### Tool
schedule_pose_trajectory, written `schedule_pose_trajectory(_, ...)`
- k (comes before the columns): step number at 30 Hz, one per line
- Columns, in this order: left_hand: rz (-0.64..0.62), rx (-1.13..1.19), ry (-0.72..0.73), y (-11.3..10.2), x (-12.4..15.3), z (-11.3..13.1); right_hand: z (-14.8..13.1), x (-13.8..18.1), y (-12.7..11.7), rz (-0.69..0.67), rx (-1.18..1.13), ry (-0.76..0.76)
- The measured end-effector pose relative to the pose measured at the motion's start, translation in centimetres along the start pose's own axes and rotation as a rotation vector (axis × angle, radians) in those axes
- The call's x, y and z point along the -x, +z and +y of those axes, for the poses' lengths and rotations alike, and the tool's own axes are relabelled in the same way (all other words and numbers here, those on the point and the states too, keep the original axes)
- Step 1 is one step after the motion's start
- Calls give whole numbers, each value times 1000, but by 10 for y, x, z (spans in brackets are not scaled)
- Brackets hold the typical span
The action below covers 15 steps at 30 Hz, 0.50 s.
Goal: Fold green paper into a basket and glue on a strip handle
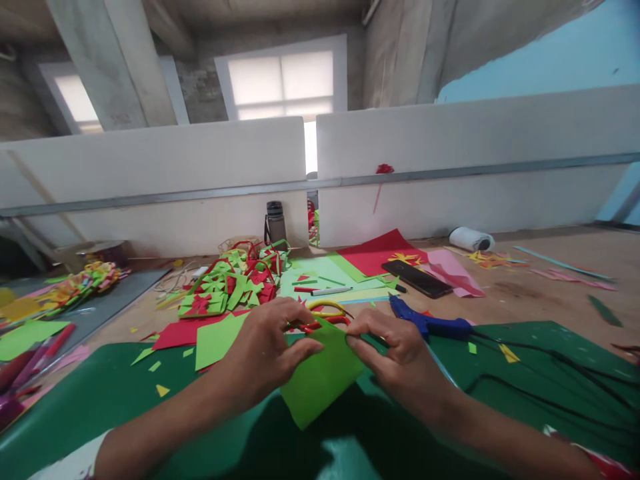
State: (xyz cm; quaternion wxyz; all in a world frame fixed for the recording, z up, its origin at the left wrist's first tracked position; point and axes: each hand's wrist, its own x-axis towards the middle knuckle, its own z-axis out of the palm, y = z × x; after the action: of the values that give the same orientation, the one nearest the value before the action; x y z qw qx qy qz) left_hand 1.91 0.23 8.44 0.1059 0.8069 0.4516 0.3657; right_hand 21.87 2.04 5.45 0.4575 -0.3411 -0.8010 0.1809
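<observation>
Both my hands hold a light green paper sheet just above a dark green mat. My left hand pinches the sheet's upper left edge, fingers closed on it. My right hand pinches the upper right edge. The sheet looks folded, its lower corner pointing toward me. Scissors with yellow and red handles lie just beyond my fingers. A blue glue gun lies right of my right hand, its black cord trailing across the mat.
A heap of red and green paper cut-outs sits behind my left hand, with a dark bottle beyond. A black phone, red and pink sheets, a white roll and white partition panels stand further back. Colourful paper pieces lie far left.
</observation>
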Motion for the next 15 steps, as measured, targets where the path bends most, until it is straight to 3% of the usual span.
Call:
schedule_pose_trajectory(2, -24, -30, 43, 7, 2, -1, 0, 1, 1, -11, 18, -38)
schedule_pose_trajectory(6, 61, -109, 174, 17, 8, -5, 1, 2, 1, -27, 24, -63)
schedule_pose_trajectory(11, -13, 18, 243, 19, 7, -9, 2, 4, 3, -38, 29, -96)
schedule_pose_trajectory(15, 23, 90, 312, 21, 4, -11, 1, 6, 5, -49, 35, -139)
